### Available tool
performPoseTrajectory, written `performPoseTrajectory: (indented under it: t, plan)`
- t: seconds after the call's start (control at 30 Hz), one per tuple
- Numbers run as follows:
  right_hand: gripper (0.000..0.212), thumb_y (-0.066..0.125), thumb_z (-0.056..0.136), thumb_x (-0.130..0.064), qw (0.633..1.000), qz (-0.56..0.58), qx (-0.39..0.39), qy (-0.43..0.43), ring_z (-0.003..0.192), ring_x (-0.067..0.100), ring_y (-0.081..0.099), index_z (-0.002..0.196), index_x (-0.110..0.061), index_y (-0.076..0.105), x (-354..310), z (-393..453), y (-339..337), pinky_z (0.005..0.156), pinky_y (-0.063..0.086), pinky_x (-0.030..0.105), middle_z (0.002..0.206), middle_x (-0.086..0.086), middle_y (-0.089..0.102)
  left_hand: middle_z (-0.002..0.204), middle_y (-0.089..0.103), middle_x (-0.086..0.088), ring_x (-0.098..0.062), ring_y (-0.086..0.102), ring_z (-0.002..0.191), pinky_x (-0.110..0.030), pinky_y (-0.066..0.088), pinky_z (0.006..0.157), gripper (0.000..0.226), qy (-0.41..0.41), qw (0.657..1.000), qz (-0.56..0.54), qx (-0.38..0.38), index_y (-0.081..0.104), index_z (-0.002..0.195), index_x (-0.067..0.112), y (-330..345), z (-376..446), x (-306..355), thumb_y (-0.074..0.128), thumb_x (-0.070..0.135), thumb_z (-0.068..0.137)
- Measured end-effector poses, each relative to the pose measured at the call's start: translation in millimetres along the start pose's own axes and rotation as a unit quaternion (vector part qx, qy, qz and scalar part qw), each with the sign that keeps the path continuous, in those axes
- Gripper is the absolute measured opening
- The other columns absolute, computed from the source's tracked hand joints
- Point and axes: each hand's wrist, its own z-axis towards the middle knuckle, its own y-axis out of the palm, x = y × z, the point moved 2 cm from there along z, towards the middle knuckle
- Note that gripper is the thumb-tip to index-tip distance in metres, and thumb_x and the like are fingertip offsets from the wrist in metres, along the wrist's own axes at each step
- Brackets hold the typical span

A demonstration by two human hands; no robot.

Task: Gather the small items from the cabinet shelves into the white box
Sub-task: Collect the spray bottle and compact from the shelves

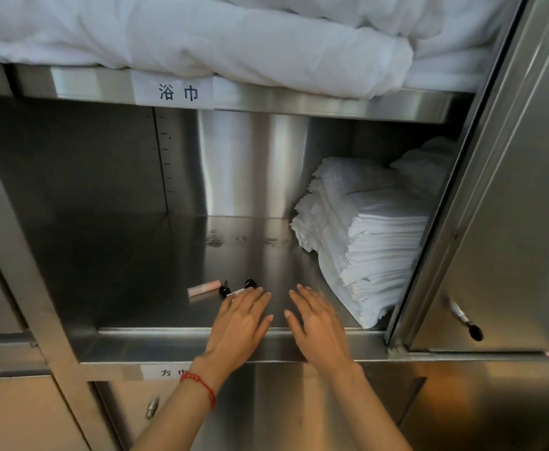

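Both hands reach into the open steel cabinet, flat and palm-down over the middle shelf [156, 255], fingers straight and holding nothing. The left hand [239, 323] is the nearer one to the work: its fingertips [260, 292] lie right at a small pink tube with a black cap [242, 288], and seem to touch or cover its near end (the blur makes it hard to say which). A second pink tube [206, 287] lies just beyond, to the left of that hand, its long axis running roughly left to right along the shelf with its black cap toward the hand. So the small things lie ahead and slightly left of the left hand, near the shelf's front lip. The right hand [315, 320] hovers beside the left, apart from both tubes, with bare steel under it.

The white box is not in view, so nothing shows where the tubes must go.

For room: the shelf is open and bare to the left and behind the tubes. To the right a tall stack of folded white cloths [370, 242] fills that corner, near the right hand but not touching it. The raised front lip [234, 332] sits under both wrists, so I judge the tubes must be lifted over it, not slid out. Overhead, a shelf piled with white bedding [201, 37] limits the height.
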Motion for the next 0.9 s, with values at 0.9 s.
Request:
performPoseTrajectory:
  t: [0.9]
  plan:
    - [0.046,0.039,0.088,-0.04,0.934,-0.183,0.021,0.307,0.109,0.021,0.063,0.113,-0.016,0.068,41.8,-67.7,-76.3,0.09,0.049,0.037,0.117,0.004,0.066,0.105,0.07,-0.003,-0.019,0.067,0.097,-0.037,0.055,0.079,0.046,0.286,0.938,-0.191,-0.044,0.072,0.103,0.016,35.5,64.4,91.3,0.036,0.038,0.085]
